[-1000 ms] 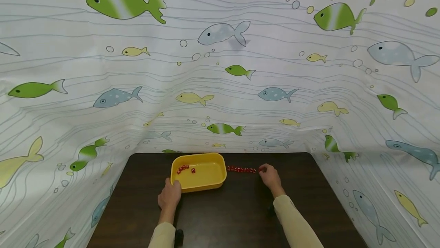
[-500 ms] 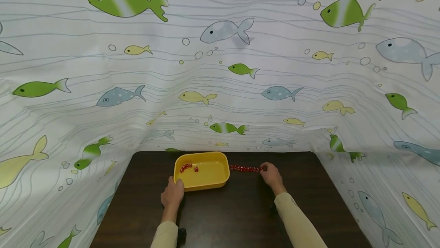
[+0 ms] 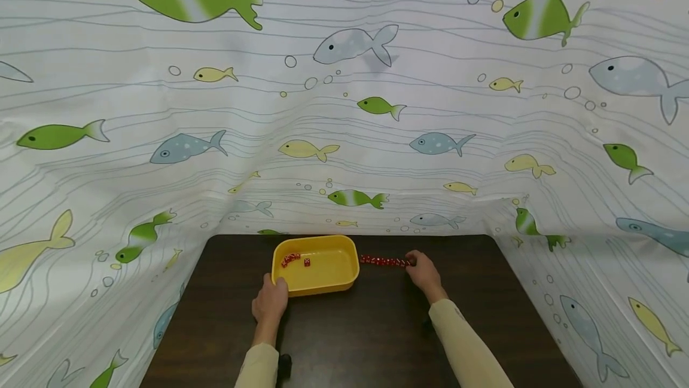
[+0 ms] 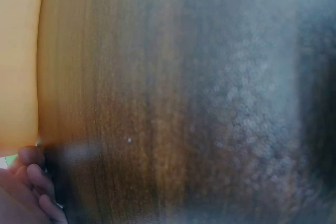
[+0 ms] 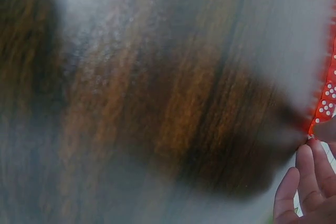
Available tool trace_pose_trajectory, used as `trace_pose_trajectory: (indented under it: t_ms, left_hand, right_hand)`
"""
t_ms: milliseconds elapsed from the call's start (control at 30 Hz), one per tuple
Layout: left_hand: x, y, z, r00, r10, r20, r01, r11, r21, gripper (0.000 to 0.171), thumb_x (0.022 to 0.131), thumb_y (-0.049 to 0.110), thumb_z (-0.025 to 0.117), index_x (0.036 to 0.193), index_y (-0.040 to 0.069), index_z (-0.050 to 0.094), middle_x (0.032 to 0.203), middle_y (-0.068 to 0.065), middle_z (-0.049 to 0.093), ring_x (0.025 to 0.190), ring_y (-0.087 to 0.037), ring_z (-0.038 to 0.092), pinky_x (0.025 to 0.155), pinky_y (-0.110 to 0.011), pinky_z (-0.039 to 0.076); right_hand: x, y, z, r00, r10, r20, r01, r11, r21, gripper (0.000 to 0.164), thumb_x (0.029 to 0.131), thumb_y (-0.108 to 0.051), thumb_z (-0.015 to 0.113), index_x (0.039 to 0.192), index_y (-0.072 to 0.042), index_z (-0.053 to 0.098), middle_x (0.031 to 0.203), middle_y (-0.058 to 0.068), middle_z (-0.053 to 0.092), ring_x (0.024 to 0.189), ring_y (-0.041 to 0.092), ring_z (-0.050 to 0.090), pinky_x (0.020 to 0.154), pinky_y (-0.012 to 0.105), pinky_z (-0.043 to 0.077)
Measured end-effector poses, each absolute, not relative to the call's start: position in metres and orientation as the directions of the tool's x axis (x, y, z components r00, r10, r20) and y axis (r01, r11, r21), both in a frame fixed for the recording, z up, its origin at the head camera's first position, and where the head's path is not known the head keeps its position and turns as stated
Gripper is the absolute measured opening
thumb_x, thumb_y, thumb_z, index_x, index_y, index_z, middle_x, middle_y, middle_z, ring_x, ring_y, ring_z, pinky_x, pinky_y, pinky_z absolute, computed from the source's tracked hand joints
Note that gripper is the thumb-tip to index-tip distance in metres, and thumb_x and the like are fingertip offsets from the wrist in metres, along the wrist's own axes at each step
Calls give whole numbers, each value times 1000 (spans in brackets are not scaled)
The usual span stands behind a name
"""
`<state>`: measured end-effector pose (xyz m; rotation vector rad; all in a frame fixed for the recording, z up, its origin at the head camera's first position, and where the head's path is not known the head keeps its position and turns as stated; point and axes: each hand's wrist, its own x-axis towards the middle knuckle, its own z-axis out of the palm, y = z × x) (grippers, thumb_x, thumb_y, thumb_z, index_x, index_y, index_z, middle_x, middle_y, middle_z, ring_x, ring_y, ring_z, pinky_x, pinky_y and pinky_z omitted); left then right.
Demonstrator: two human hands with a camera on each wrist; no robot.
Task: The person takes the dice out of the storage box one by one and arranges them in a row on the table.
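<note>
The left hand (image 3: 270, 301) grips the near left corner of a yellow tray (image 3: 327, 271), which sits on the dark worktop (image 3: 350, 340). A curved cluster of red dice (image 3: 290, 259) lies inside, a single die (image 3: 307, 262) just beside it. From the tray's right side, a row of dice (image 3: 383, 261) runs to the right hand (image 3: 425, 272), whose fingertips pinch its end.

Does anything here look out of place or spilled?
Nothing looks spilled or damaged. The row of red dice runs tidily from beside the yellow tray to the right hand. The one mild oddity is a lone die inside the tray, sitting apart from the curved cluster of dice near the tray's left end.
</note>
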<state>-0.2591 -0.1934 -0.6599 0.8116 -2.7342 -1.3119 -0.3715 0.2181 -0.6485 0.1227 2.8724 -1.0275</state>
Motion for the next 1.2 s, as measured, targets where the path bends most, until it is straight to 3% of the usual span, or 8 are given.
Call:
trace_pose_trajectory:
  t_ms: [333, 500, 633, 733, 833, 1200]
  left_hand:
    - [-260, -195, -656, -865, -452, -218, -454, 519, 725, 64, 105, 34, 26, 156, -5, 35, 126, -32, 64, 100, -44, 63, 104, -67, 39]
    - [-260, -196, -655, -872, -444, -209, -440, 520, 732, 63, 106, 34, 26, 155, -5, 35, 125, -32, 64, 99, -44, 63, 103, -67, 38]
    - [-256, -196, -655, -875, -438, -208, -435, 519, 736, 62, 106, 33, 26, 154, -6, 36, 120, -30, 64, 95, -42, 62, 102, -67, 38]
    - [-252, -194, -656, -872, -441, -211, -439, 515, 737, 61, 106, 33, 27, 152, -5, 37, 115, -29, 64, 91, -40, 60, 101, -66, 39]
    - [-251, -193, -657, -872, -445, -205, -436, 513, 740, 61, 105, 32, 27, 151, -6, 38, 113, -28, 65, 89, -39, 60, 100, -66, 39]
    - [-253, -195, -663, -880, -425, -211, -430, 525, 735, 63, 105, 34, 26, 153, -6, 36, 121, -31, 64, 97, -42, 62, 102, -68, 38]
  right_hand:
    - [-368, 225, -640, -992, -8, -122, 72, 768, -636, 42, 100, -1, 60, 142, 3, 60, 141, 28, 59, 129, 47, 59, 106, 66, 47]
    - [-371, 225, -633, -992, 6, -128, 88, 759, -645, 42, 102, -5, 53, 143, 3, 59, 143, 29, 60, 130, 47, 59, 105, 65, 48]
    - [-368, 221, -629, -994, 84, -64, 105, 720, -686, 37, 105, -14, 52, 137, 0, 64, 135, 24, 65, 109, 38, 65, 90, 55, 53]
    - [-363, 213, -622, -992, 122, 27, 62, 669, -741, 34, 107, -19, 52, 132, -2, 68, 129, 21, 66, 88, 30, 60, 77, 46, 49]
    - [-361, 204, -615, -987, 113, 111, -11, 647, -762, 32, 108, -20, 51, 129, -4, 70, 129, 19, 67, 78, 26, 56, 71, 43, 45]
    - [-359, 146, -606, -982, 61, 176, -88, 679, -728, 24, 106, -21, 58, 120, -10, 74, 124, 9, 71, 98, 26, 61, 90, 49, 53]
